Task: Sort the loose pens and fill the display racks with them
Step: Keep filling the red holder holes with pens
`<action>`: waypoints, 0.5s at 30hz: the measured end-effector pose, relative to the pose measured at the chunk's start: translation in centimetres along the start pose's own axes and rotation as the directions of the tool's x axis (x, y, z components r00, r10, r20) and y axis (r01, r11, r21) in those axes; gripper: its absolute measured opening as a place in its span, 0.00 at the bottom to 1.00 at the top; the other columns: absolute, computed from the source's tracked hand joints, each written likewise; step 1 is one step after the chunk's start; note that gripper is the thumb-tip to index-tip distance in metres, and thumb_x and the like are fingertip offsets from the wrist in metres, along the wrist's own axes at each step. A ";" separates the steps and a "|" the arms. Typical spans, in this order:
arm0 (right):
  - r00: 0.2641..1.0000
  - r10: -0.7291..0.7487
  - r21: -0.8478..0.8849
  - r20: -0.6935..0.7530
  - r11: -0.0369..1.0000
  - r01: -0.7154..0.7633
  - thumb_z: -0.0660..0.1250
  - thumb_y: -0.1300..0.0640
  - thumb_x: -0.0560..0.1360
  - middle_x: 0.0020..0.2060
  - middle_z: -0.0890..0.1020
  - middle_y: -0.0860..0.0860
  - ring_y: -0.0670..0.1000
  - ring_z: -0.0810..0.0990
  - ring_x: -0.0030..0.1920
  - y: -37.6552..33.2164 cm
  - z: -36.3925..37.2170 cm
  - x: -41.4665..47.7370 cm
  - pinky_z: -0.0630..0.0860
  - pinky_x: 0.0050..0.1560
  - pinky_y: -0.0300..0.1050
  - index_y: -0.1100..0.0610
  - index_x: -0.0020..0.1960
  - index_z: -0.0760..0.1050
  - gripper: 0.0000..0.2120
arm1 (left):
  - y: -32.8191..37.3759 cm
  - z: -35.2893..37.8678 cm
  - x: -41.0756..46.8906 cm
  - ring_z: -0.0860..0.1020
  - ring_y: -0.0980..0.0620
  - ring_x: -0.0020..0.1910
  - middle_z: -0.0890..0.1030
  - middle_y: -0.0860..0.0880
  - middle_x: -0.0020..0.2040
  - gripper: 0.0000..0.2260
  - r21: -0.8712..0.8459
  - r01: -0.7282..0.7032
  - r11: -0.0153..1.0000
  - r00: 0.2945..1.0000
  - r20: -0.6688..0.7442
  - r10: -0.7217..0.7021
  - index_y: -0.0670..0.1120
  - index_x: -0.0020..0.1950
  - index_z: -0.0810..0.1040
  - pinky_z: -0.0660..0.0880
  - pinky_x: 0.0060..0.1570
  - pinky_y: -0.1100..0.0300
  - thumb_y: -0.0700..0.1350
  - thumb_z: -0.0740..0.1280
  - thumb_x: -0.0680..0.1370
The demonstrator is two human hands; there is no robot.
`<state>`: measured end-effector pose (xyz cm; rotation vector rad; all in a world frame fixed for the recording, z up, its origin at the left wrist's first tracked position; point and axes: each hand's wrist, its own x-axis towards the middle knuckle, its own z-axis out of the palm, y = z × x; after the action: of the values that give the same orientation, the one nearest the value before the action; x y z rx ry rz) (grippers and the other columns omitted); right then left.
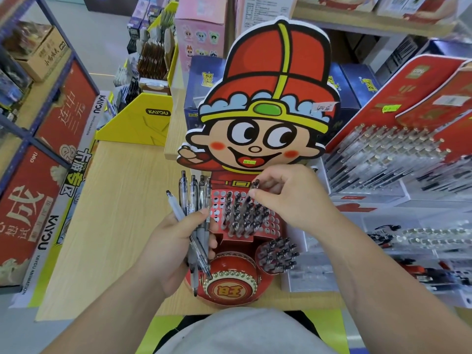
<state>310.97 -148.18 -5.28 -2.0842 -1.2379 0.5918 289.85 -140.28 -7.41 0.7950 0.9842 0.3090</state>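
Observation:
A red cardboard display rack point(219, 203) with a cartoon boy's head stands on the wooden table. Its perforated panel holds several black-capped pens point(242, 215). My left hand point(176, 241) grips a bundle of clear pens point(195, 200), their caps pointing up beside the rack's left edge. My right hand point(288, 198) pinches a single pen point(251, 192) by its top end, its tip down among the pens standing in the rack. A smaller round holder point(277, 254) at the rack's lower right is packed with pens.
Wooden table point(115, 213) stretches to the left. A yellow display box point(138, 123) stands at the back left, red boxes point(30, 205) on the left shelf. Clear acrylic racks point(398, 159) full of pens stand right. A red drum-shaped base point(231, 279) fronts the rack.

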 end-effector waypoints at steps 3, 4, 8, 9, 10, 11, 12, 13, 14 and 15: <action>1.000 0.004 -0.007 -0.003 1.000 -0.004 0.77 0.50 0.72 0.37 0.83 0.40 0.40 0.81 0.39 0.2 0.0 0.1 0.77 0.41 0.36 0.48 0.46 0.84 0.05 | -0.1 -0.1 -0.1 0.76 0.47 0.31 0.79 0.42 0.36 0.11 -0.005 -0.001 1.000 1.000 0.000 0.001 0.38 0.51 0.77 0.75 0.30 0.54 0.47 0.68 0.80; 1.000 0.005 -0.014 -0.007 1.000 -0.005 0.77 0.50 0.72 0.37 0.83 0.39 0.40 0.81 0.39 0.2 0.0 0.1 0.77 0.41 0.36 0.48 0.45 0.84 0.05 | -0.1 -0.1 -0.1 0.76 0.46 0.31 0.79 0.41 0.36 0.10 -0.006 -0.001 1.000 1.000 0.000 0.001 0.38 0.51 0.77 0.75 0.30 0.54 0.46 0.68 0.80; 1.000 0.013 -0.020 -0.004 1.000 -0.014 0.77 0.51 0.72 0.37 0.83 0.40 0.40 0.81 0.39 0.5 0.3 0.1 0.79 0.42 0.39 0.48 0.45 0.84 0.04 | -0.2 -0.2 -0.1 0.76 0.46 0.31 0.79 0.40 0.37 0.11 -0.009 0.000 1.000 1.000 -0.010 0.000 0.38 0.51 0.77 0.75 0.29 0.54 0.46 0.67 0.81; 1.000 0.019 -0.017 0.007 1.000 -0.019 0.77 0.51 0.72 0.37 0.83 0.40 0.39 0.81 0.40 0.6 0.4 0.0 0.79 0.42 0.40 0.48 0.45 0.84 0.04 | -0.2 -0.3 0.0 0.76 0.46 0.31 0.79 0.40 0.37 0.11 -0.009 0.003 1.000 1.000 -0.014 -0.004 0.38 0.52 0.77 0.75 0.29 0.54 0.46 0.67 0.80; 0.999 0.026 -0.026 0.026 0.999 -0.025 0.77 0.51 0.72 0.37 0.83 0.39 0.39 0.81 0.40 0.6 0.5 0.0 0.79 0.43 0.40 0.48 0.45 0.84 0.04 | -0.2 -0.4 0.0 0.76 0.45 0.31 0.79 0.40 0.36 0.12 -0.008 0.007 1.000 1.000 -0.015 -0.007 0.37 0.53 0.77 0.75 0.29 0.54 0.47 0.67 0.81; 0.998 0.034 -0.043 0.048 0.999 -0.032 0.76 0.50 0.72 0.38 0.83 0.39 0.39 0.81 0.40 0.6 0.5 0.1 0.80 0.43 0.41 0.48 0.46 0.85 0.04 | -0.3 -0.4 0.1 0.76 0.45 0.30 0.79 0.41 0.36 0.12 -0.005 0.009 1.000 1.000 -0.015 -0.009 0.37 0.54 0.77 0.75 0.29 0.55 0.47 0.67 0.81; 0.996 0.046 -0.058 0.071 0.997 -0.042 0.76 0.49 0.72 0.38 0.84 0.39 0.40 0.81 0.40 0.6 0.5 0.2 0.80 0.44 0.43 0.47 0.46 0.85 0.04 | -0.3 -0.4 0.1 0.76 0.46 0.30 0.79 0.41 0.35 0.12 -0.002 0.009 1.000 1.000 -0.014 -0.009 0.37 0.54 0.77 0.75 0.29 0.55 0.47 0.67 0.81; 0.994 0.056 -0.067 0.093 0.997 -0.050 0.76 0.49 0.72 0.38 0.84 0.39 0.40 0.81 0.41 0.5 0.5 0.4 0.80 0.44 0.43 0.47 0.45 0.85 0.04 | -0.2 -0.4 0.1 0.76 0.46 0.30 0.79 0.41 0.35 0.12 0.000 0.009 1.000 1.000 -0.013 -0.009 0.37 0.54 0.77 0.76 0.29 0.55 0.47 0.67 0.81; 0.991 0.064 -0.074 0.115 0.996 -0.056 0.76 0.49 0.72 0.38 0.84 0.40 0.41 0.81 0.41 0.4 0.4 0.6 0.79 0.44 0.44 0.48 0.45 0.85 0.04 | -0.2 -0.4 0.2 0.76 0.46 0.30 0.79 0.41 0.35 0.12 0.003 0.007 1.000 1.000 -0.011 -0.007 0.37 0.54 0.77 0.76 0.29 0.55 0.47 0.67 0.81; 0.987 0.072 -0.089 0.140 0.994 -0.060 0.76 0.49 0.72 0.37 0.84 0.40 0.41 0.81 0.40 0.2 0.3 0.9 0.79 0.44 0.43 0.48 0.45 0.85 0.04 | -0.2 -0.5 0.2 0.76 0.46 0.30 0.79 0.41 0.35 0.12 0.007 0.004 1.000 1.000 -0.009 -0.004 0.37 0.53 0.78 0.76 0.29 0.55 0.47 0.67 0.81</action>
<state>311.31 -147.35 -5.71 -2.1923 -1.2972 0.7429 289.56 -140.07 -7.81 0.7987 0.9953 0.3063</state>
